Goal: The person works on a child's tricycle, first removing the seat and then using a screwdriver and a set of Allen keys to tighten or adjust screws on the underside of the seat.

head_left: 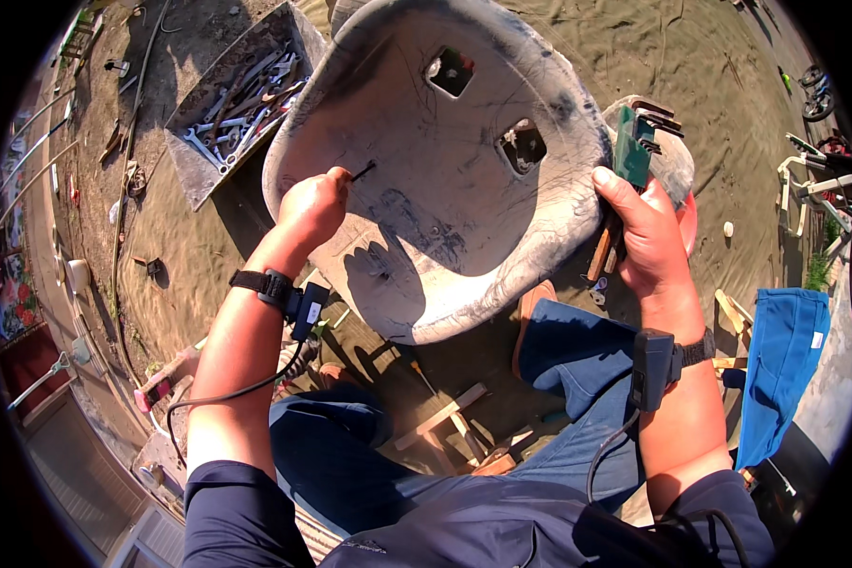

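Observation:
In front of me is a big, scuffed, off-white seat shell (445, 218) with two squarish holes, its hollow side facing me. My left hand (314, 206) is closed in a pinch over the shell's left part. From the pinch sticks a short, thin dark hex key (363, 171), its tip at or close to the shell's surface; contact is unclear. My right hand (646, 227) is closed around a green hex key holder (633, 147) at the shell's right rim, with several dark keys (659, 115) showing at its top. Hand shadows fall across the shell.
A metal bin of wrenches (246, 104) stands at the far left. Wooden pieces (450, 421) lie between my legs. Blue cloth (781, 369) hangs at the right, near a white metal frame (814, 185). A hose (134, 142) runs along the ground at left.

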The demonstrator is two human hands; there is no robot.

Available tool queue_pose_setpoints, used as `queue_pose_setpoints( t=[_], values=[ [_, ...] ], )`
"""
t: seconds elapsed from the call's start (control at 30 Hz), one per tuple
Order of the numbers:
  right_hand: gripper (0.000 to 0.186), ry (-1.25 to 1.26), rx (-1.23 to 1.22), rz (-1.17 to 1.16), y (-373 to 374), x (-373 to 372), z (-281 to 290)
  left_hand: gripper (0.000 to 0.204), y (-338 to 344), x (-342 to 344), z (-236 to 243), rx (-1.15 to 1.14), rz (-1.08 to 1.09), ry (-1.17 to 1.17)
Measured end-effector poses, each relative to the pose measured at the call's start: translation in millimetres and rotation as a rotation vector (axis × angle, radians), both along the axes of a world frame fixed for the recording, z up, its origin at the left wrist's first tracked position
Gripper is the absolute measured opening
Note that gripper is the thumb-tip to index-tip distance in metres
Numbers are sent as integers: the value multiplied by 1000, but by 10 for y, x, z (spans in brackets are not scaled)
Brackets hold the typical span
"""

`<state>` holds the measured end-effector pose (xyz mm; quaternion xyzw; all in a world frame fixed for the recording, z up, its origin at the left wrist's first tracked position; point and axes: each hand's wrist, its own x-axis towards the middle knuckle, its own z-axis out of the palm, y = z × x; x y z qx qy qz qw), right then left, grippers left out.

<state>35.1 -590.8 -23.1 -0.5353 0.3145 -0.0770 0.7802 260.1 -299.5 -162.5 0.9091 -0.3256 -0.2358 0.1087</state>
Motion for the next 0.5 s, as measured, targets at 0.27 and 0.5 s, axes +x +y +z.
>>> queue_pose_setpoints(
  t=[0.27, 0.5],
  values=[
    [30, -8, 37, 4, 7, 21, -9, 24, -20, 95, -147, -179, 437, 409],
    [26, 13, 2, -2, -7, -1, -16, 19, 58, 46, -112, -430, 843, 958]
  ],
)
